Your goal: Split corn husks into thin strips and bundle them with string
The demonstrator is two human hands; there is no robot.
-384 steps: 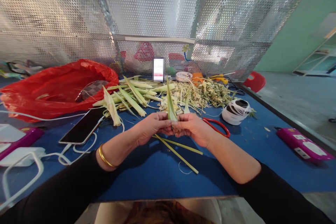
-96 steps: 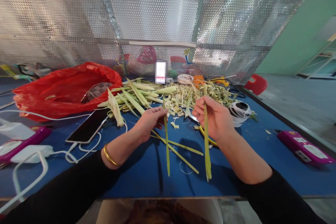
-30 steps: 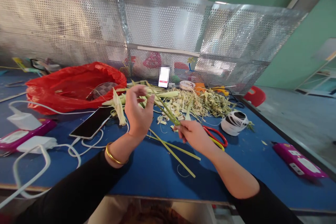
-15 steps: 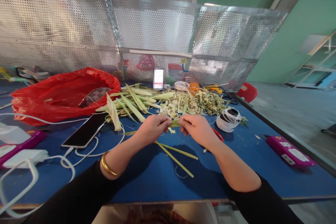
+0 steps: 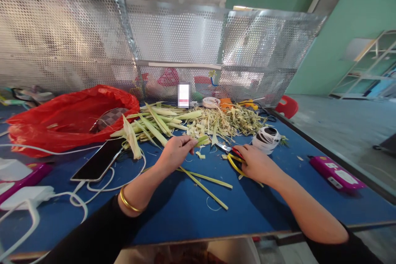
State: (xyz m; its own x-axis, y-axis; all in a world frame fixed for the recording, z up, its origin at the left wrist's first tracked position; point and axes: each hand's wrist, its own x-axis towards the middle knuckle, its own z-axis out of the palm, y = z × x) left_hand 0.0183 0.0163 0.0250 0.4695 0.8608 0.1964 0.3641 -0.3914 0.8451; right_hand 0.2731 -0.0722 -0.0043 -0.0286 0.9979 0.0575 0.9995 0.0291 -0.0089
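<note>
My left hand (image 5: 177,151) pinches a short green leaf piece (image 5: 202,140) just above the blue table (image 5: 173,210). My right hand (image 5: 255,164) rests on the table with its fingers curled around the red and yellow handles of a pair of scissors (image 5: 230,152), whose blades point left toward the leaf piece. Two long leaf strips (image 5: 204,182) lie on the table between my forearms. A pile of green leaves (image 5: 154,121) and pale trimmings (image 5: 232,120) lies just beyond my hands.
A red plastic bag (image 5: 68,117) sits at the left, with a phone (image 5: 97,161) on a white cable in front of it. A spool of white tape (image 5: 266,137) stands at the right, a purple case (image 5: 335,173) beyond it. A perforated metal screen (image 5: 173,49) backs the table.
My right hand let go of the leaf piece, moved right and down, and closed on the scissors. My left hand kept the leaf piece and stayed roughly in place.
</note>
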